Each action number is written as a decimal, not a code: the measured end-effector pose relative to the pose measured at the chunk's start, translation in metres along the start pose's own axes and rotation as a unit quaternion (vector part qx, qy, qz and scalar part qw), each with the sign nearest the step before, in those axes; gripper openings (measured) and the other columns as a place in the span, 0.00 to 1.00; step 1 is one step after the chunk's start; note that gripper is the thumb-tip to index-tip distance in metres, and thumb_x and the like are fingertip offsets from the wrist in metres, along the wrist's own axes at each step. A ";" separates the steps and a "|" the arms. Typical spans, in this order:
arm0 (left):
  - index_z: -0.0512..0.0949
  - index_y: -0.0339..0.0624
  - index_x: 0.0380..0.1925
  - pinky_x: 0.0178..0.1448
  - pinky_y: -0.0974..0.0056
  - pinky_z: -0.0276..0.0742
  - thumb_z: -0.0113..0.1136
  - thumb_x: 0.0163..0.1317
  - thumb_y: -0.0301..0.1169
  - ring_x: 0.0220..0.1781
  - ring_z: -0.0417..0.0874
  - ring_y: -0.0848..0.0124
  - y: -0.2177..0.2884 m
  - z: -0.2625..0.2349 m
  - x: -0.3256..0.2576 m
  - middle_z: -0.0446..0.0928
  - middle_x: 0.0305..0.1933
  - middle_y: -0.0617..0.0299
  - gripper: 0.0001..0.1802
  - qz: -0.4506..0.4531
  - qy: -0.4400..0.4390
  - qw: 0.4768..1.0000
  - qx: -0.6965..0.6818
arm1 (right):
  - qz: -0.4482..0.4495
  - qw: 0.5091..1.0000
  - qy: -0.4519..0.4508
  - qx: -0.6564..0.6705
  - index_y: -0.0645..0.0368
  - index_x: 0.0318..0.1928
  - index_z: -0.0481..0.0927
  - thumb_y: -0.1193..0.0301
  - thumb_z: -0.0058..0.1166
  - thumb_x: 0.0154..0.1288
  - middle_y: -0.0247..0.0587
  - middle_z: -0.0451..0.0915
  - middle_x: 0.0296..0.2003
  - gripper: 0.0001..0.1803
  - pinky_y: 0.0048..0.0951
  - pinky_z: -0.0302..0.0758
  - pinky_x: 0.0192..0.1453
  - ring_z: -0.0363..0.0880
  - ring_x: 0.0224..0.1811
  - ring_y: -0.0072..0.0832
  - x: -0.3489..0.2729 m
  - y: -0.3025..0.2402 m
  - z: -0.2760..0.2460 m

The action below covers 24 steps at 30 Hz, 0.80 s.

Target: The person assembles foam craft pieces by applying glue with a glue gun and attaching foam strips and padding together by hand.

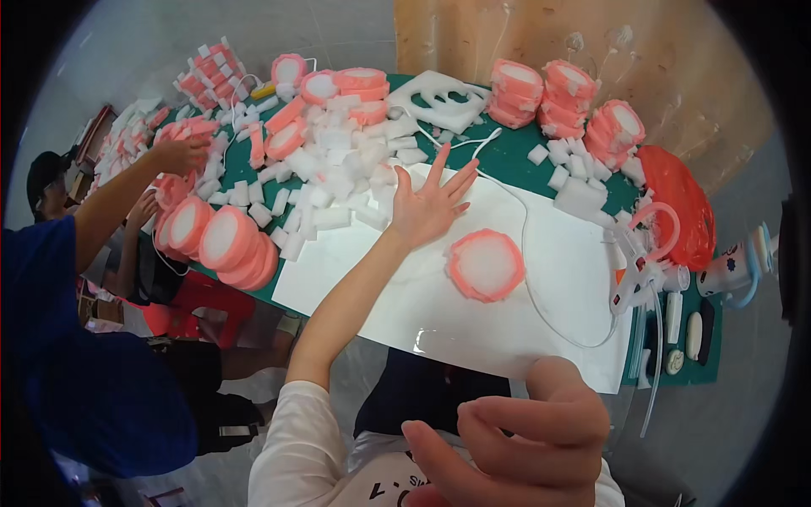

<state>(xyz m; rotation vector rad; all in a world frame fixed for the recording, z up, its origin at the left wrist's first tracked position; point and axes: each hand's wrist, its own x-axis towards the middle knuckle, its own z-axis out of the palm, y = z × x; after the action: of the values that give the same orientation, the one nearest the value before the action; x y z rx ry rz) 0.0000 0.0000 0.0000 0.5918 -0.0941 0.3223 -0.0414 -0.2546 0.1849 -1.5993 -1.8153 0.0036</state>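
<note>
My left hand [432, 207] hovers or rests over the white sheet [389, 291], palm down, open with its fingers spread. It holds nothing. Just right of it, apart from the fingers, lies a round piece with a white middle and a ragged pink rim [486, 265]. My right hand [524, 439] is raised large and close at the bottom, its fingers loosely bent and apart. No thing shows in it. A white cord [525, 253] curves over the sheet past the round piece, running near my left fingertips.
Many white foam blocks [334, 160] lie at the back left. Stacks of pink-rimmed rounds stand left [224, 241] and back right [566, 97]. A cut-out white foam sheet [439, 100], red bag [678, 207], white power strip [625, 270] and cup [731, 270] sit around. A co-worker's hand [182, 154] reaches in left.
</note>
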 end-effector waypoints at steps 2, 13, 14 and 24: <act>0.44 0.73 0.65 0.66 0.51 0.24 0.13 0.48 0.74 0.72 0.40 0.66 0.001 0.001 0.001 0.46 0.70 0.60 0.44 0.003 0.013 1.000 0.004 | -0.220 0.937 0.261 0.076 0.53 0.44 0.73 0.67 0.49 0.62 0.45 0.77 0.41 0.11 0.34 0.72 0.50 0.75 0.35 0.34 0.013 0.012 0.019; 0.52 0.54 0.65 0.66 0.58 0.42 0.32 0.59 0.64 0.68 0.54 0.65 0.015 0.033 -0.007 0.51 0.69 0.58 0.39 0.172 0.111 0.909 0.362 | 0.066 0.978 0.192 0.046 0.62 0.37 0.75 0.72 0.53 0.52 0.45 0.77 0.29 0.11 0.34 0.72 0.33 0.77 0.29 0.39 0.054 0.134 -0.003; 0.52 0.54 0.65 0.66 0.58 0.42 0.32 0.59 0.64 0.68 0.54 0.65 0.018 0.044 -0.007 0.51 0.69 0.58 0.39 0.170 0.104 0.912 0.359 | 0.090 0.986 0.139 0.020 0.62 0.38 0.74 0.71 0.54 0.51 0.47 0.77 0.29 0.13 0.36 0.72 0.33 0.77 0.30 0.41 0.042 0.152 0.002; 0.71 0.34 0.46 0.54 0.60 0.67 0.60 0.51 0.46 0.51 0.71 0.55 -0.016 0.016 -0.075 0.70 0.46 0.43 0.29 -0.071 0.087 0.557 0.823 | 0.255 0.963 -0.088 0.012 0.62 0.53 0.67 0.66 0.60 0.48 0.48 0.78 0.25 0.30 0.29 0.74 0.34 0.78 0.27 0.36 -0.050 0.190 0.075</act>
<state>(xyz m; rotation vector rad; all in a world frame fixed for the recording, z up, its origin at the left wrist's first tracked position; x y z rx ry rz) -0.0659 -0.0415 -0.0084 2.4585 0.5489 0.2250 0.0852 -0.2207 0.0211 -2.0586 -1.4692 0.4110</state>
